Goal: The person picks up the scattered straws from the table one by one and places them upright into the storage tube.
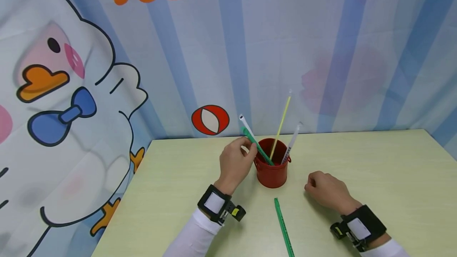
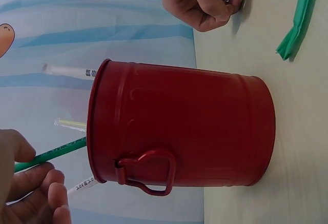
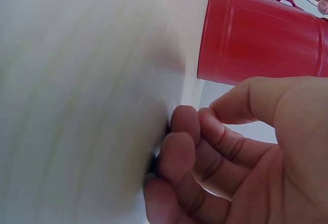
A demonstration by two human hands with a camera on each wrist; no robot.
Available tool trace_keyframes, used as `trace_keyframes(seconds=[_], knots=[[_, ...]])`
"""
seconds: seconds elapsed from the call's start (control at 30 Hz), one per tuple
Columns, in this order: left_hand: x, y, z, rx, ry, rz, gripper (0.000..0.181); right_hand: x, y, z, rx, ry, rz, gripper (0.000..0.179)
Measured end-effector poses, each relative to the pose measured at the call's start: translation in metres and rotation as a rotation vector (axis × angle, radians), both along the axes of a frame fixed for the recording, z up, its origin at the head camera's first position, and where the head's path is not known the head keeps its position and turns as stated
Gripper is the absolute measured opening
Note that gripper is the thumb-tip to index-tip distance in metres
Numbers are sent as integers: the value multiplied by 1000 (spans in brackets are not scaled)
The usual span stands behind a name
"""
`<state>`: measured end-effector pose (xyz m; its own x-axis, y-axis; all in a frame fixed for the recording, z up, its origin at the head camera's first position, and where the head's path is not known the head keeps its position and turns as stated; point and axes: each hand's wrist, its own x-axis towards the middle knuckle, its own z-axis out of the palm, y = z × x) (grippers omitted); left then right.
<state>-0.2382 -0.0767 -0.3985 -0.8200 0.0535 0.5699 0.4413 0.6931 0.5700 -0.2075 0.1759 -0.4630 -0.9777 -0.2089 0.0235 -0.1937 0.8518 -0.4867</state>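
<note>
My left hand (image 1: 235, 161) is at the left rim of a small red bucket (image 1: 272, 177), pinching a slim green wrapped straw (image 2: 61, 150) between thumb and fingers. The straw's lower end is inside the bucket and its upper end leans left. Also standing in the bucket are a white straw (image 1: 246, 124), a yellow straw (image 1: 282, 120) in a clear wrapper and a whitish wrapped straw (image 1: 292, 144). To the bucket's right, my right hand (image 1: 329, 191) rests on the table, fingers loosely curled, holding nothing visible. A second green wrapped straw (image 1: 283, 227) lies between the hands.
The pale wooden table (image 1: 385, 169) runs back to a blue-striped curtain (image 1: 264, 50) with cartoon duck prints. On the bucket's side hangs a red wire handle (image 2: 171, 170).
</note>
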Motion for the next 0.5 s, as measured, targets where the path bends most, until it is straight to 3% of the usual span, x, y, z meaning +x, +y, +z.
trace_keyframes(seconds=[0.5], knots=[[5,-14,-11,-45,-48,16,19,-2,1,-2,0,-7,-5,25]])
